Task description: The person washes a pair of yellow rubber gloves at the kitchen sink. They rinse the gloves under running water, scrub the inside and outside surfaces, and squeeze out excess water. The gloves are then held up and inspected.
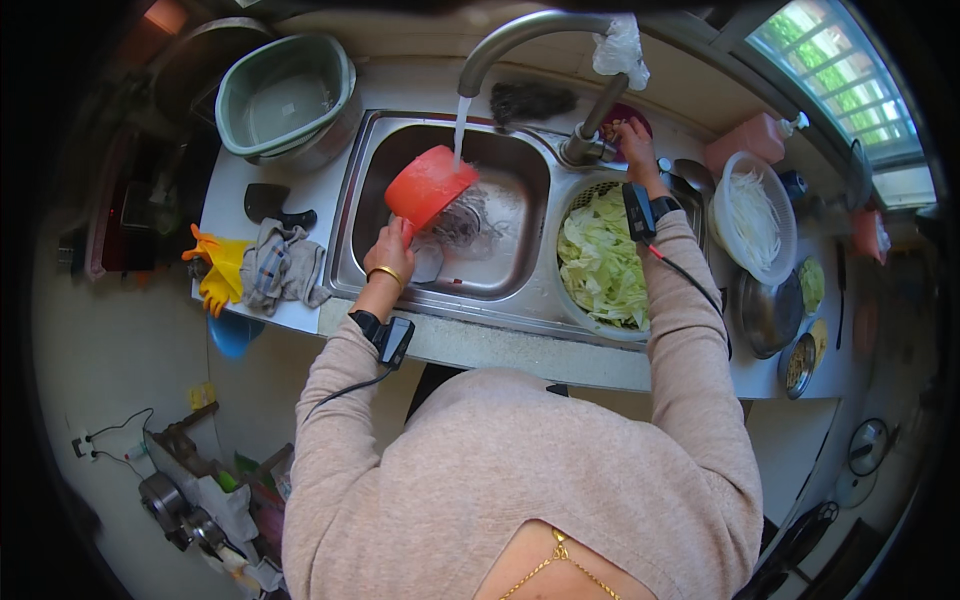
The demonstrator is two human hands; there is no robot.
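Observation:
My left hand (390,255) grips the handle of a red plastic dipper (426,184), tilted over the left basin of the steel sink (517,232). Water from the curved faucet (540,28) runs onto the dipper and splashes into the basin. Behind the faucet base, my right hand (637,154) reaches to a dark pink dish (619,129) holding small pieces; whether its fingers grip one I cannot tell. A colander (564,289) of cut cabbage (604,262) sits over the right basin, partly behind my right forearm. Something pale lies in the left basin below the dipper.
Left of the sink are stacked green basins (285,94), a cleaver (268,204), yellow rubber gloves (225,266) and a grey cloth (281,266). On the right stand a white basket (784,225) of white shreds, a metal bowl (769,315) and a pink pump bottle (742,141).

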